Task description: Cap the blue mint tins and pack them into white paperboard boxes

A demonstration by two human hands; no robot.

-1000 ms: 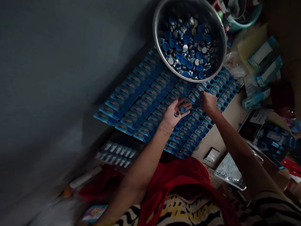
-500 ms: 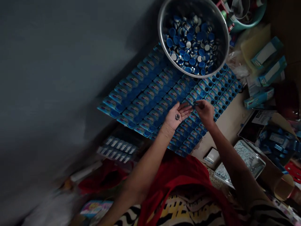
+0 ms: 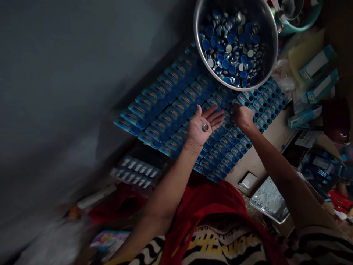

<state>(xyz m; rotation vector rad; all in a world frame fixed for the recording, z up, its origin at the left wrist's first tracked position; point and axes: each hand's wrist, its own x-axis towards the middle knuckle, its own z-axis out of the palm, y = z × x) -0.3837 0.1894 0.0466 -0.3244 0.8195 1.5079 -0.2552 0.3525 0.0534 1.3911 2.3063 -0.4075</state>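
My left hand [image 3: 198, 133] is palm up with its fingers spread. A small round cap [image 3: 204, 127], silvery with a dark middle, rests on that palm. Just right of it, my right hand [image 3: 243, 117] is closed, its fingertips down at the rows of blue printed cards [image 3: 170, 105]; whatever they pinch is hidden. Many cards on the right side bear dark round spots, while those on the left show plain blue rounds. Beyond the hands stands a steel bowl [image 3: 239, 88], full of loose blue and silver caps [image 3: 232, 70].
A plain wall [image 3: 68, 73] borders the left. Small boxes [image 3: 305, 116] and a teal basin [image 3: 305, 27] lie at the right. Nearer me are a clear tray [image 3: 268, 197] of small pieces and a pack of white-and-blue items [image 3: 136, 171].
My left hand has drawn slightly back from the right and spread its fingers wider, the cap still on its palm. My right hand has moved slightly up and turned down toward the cards. The view has shifted a little.
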